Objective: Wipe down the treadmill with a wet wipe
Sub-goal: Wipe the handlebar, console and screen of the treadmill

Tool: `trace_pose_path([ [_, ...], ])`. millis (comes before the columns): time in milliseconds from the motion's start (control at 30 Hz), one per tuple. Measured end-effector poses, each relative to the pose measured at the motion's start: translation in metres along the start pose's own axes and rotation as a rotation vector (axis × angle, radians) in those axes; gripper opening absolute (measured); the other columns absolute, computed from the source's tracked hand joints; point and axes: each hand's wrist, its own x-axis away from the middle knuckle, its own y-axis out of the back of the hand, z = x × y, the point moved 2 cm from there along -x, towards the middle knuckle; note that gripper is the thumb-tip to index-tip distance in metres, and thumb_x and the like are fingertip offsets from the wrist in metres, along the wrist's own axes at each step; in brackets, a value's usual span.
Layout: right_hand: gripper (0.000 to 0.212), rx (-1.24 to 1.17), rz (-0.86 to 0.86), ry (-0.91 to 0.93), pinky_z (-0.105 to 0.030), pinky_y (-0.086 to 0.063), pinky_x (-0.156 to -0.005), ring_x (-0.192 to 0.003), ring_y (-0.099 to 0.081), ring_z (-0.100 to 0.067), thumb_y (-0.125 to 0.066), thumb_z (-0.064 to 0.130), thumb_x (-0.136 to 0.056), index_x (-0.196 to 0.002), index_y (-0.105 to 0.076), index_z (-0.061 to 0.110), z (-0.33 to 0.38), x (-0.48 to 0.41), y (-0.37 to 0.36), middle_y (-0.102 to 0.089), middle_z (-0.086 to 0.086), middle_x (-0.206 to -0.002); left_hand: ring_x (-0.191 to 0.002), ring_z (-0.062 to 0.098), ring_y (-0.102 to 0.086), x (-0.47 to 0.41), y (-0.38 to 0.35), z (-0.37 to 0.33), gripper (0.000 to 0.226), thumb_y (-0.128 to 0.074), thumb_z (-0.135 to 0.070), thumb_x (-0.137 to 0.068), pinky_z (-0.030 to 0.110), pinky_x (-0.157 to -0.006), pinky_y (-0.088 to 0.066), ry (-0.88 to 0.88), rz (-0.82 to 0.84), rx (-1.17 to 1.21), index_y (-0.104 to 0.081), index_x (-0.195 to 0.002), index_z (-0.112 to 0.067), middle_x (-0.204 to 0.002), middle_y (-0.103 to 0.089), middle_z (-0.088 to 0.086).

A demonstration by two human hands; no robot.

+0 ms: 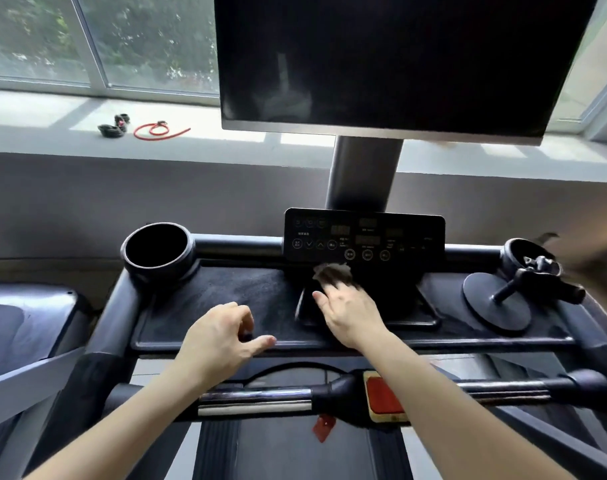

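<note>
The black treadmill console tray (226,292) spreads across the middle of the head view, with its button panel (364,237) behind it. My right hand (350,313) presses a dirty wet wipe (331,271) with straight fingers against the lower edge of the panel, above the centre recess. The wipe is blurred and partly hidden under my fingertips. My left hand (222,337) hovers over the tray's front edge, fingers loosely curled, thumb out, holding nothing.
A large dark screen (392,60) on a steel post (364,171) hangs above the panel. An empty cup holder (156,249) sits left; the right holder (530,261) carries a black bracket with a round disc. A red stop button (383,398) sits on the front handlebar (257,398).
</note>
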Motion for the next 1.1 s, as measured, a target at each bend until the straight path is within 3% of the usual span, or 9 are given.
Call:
trace_pose_path([
  [233,0.093,0.029,-0.073,-0.430,-0.042,-0.022,-0.123,-0.148,-0.030,-0.033,-0.006,0.069,-0.092,-0.153,-0.040,0.009,-0.134,0.046,0.021,-0.040,-0.015,-0.158,-0.085,0.013,-0.050,-0.030,-0.037,-0.048,0.043,-0.074,-0.067,-0.077,0.032,-0.075,-0.047,-0.084,0.034,-0.066,-0.054,-0.085,-0.030,-0.081,-0.052,-0.013],
  [333,0.091,-0.012,-0.052,-0.548,-0.042,-0.021,-0.123,-0.148,-0.032,-0.034,-0.011,0.069,-0.098,-0.153,-0.038,0.001,-0.125,0.049,0.027,-0.037,-0.019,-0.159,-0.085,0.014,-0.050,-0.031,-0.042,-0.058,0.052,-0.076,-0.071,-0.071,0.033,-0.076,-0.047,-0.033,0.044,-0.078,-0.053,-0.087,-0.028,-0.082,-0.052,-0.013],
  [467,0.121,-0.084,-0.061,-0.245,-0.042,-0.028,-0.118,-0.139,-0.042,-0.036,0.023,0.076,-0.081,-0.147,-0.047,0.003,-0.039,0.042,0.009,-0.046,-0.019,-0.153,-0.083,0.015,-0.050,-0.030,-0.044,-0.067,0.056,-0.078,-0.072,-0.067,0.032,-0.073,-0.044,0.026,0.042,-0.116,-0.052,-0.086,-0.027,-0.079,-0.051,-0.013],
  [633,0.081,-0.173,0.054,0.216,-0.039,-0.013,-0.126,-0.154,-0.025,-0.027,-0.011,0.057,-0.098,-0.155,-0.038,0.007,0.001,0.054,-0.007,-0.034,-0.014,-0.163,-0.087,0.016,-0.055,-0.033,-0.042,-0.074,0.055,-0.073,-0.074,-0.067,0.033,-0.071,-0.044,0.086,0.084,-0.175,-0.049,-0.085,-0.028,-0.082,-0.054,-0.013],
  [767,0.090,-0.020,-0.018,0.074,-0.031,-0.011,-0.124,-0.147,-0.039,-0.023,0.000,0.068,-0.099,-0.149,-0.049,0.011,-0.088,0.074,0.004,-0.047,-0.010,-0.156,-0.082,0.015,-0.053,-0.035,-0.039,-0.085,0.058,-0.078,-0.075,-0.065,0.033,-0.068,-0.041,0.127,0.101,-0.216,-0.046,-0.079,-0.028,-0.080,-0.054,-0.013],
  [867,0.083,0.077,-0.143,-0.185,-0.038,-0.026,-0.121,-0.136,-0.054,-0.028,-0.012,0.062,-0.103,-0.137,-0.062,0.005,-0.151,0.089,0.007,-0.061,-0.016,-0.141,-0.084,0.016,-0.053,-0.036,-0.040,-0.090,0.060,-0.074,-0.078,-0.066,0.034,-0.069,-0.042,0.131,0.109,-0.267,-0.045,-0.079,-0.028,-0.081,-0.053,-0.012],
  [967,0.085,0.074,-0.128,-0.378,-0.048,-0.046,-0.111,-0.128,-0.059,-0.038,-0.023,0.063,-0.099,-0.132,-0.064,-0.004,-0.139,0.091,0.007,-0.063,-0.024,-0.134,-0.091,0.016,-0.055,-0.037,-0.043,-0.096,0.064,-0.067,-0.085,-0.067,0.033,-0.076,-0.046,0.084,0.087,-0.345,-0.049,-0.087,-0.027,-0.086,-0.050,-0.012],
  [1033,0.082,0.044,-0.205,-0.270,-0.048,-0.054,-0.102,-0.117,-0.066,-0.037,-0.024,0.062,-0.101,-0.120,-0.072,-0.002,-0.101,0.090,0.002,-0.070,-0.022,-0.124,-0.096,0.019,-0.057,-0.041,-0.048,-0.102,0.066,-0.069,-0.083,-0.067,0.035,-0.080,-0.049,0.024,0.029,-0.341,-0.057,-0.097,-0.025,-0.091,-0.053,-0.009],
  [1100,0.076,0.002,-0.228,-0.014,-0.044,-0.050,-0.106,-0.123,-0.064,-0.030,-0.023,0.059,-0.104,-0.125,-0.071,0.004,-0.058,0.092,-0.004,-0.068,-0.016,-0.130,-0.099,0.022,-0.058,-0.043,-0.055,-0.109,0.070,-0.071,-0.079,-0.068,0.038,-0.083,-0.051,-0.031,0.006,-0.332,-0.065,-0.107,-0.021,-0.098,-0.057,-0.005],
])
